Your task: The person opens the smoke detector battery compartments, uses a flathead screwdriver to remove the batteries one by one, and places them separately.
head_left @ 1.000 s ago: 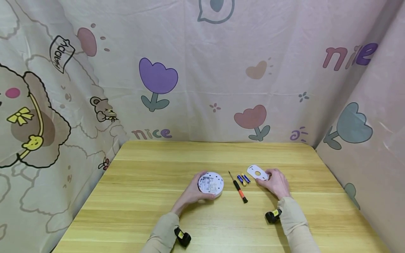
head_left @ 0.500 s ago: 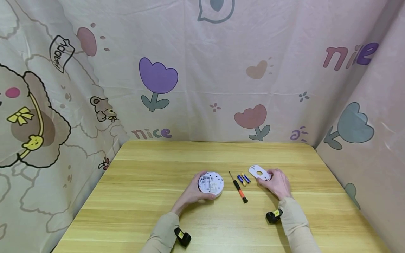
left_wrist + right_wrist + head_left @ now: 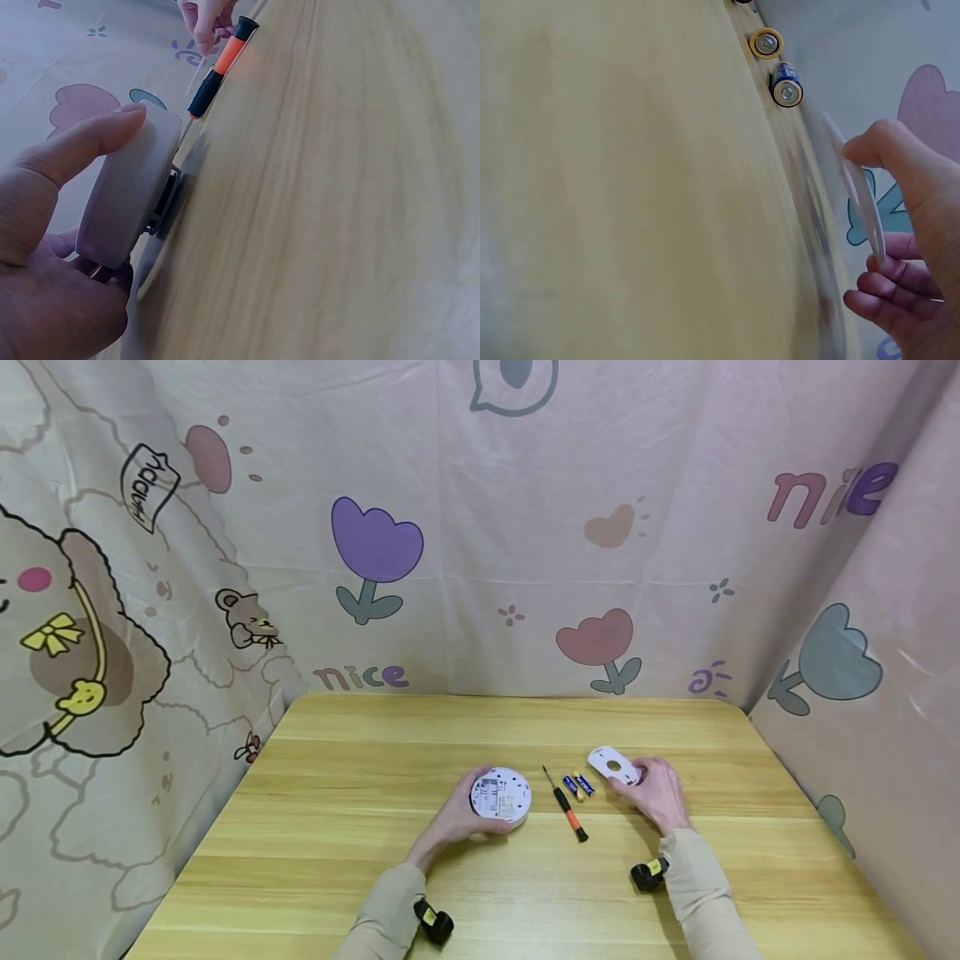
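Observation:
My left hand [image 3: 459,814] grips a round white smoke detector [image 3: 501,797] by its rim, thumb on the near side. Its printed, slotted back faces up in the head view. In the left wrist view the detector [image 3: 131,187] shows edge-on, with a small dark-and-grey part [image 3: 165,201] sticking out of one face. My right hand [image 3: 656,792] pinches a thin white mounting plate [image 3: 604,762] with a round central hole. In the right wrist view the plate [image 3: 861,196] is held edge-on between thumb and fingers, apart from the tabletop.
Between the hands lie a screwdriver [image 3: 567,810] with a black-and-orange handle and two blue-and-gold batteries [image 3: 578,786] side by side. All are on a wooden table [image 3: 360,760]. A printed curtain [image 3: 450,510] hangs behind and at both sides.
The mounting plate in my right hand shifts slightly right, then slightly back left and up, tilting a little. My left hand and the smoke detector stay in place.

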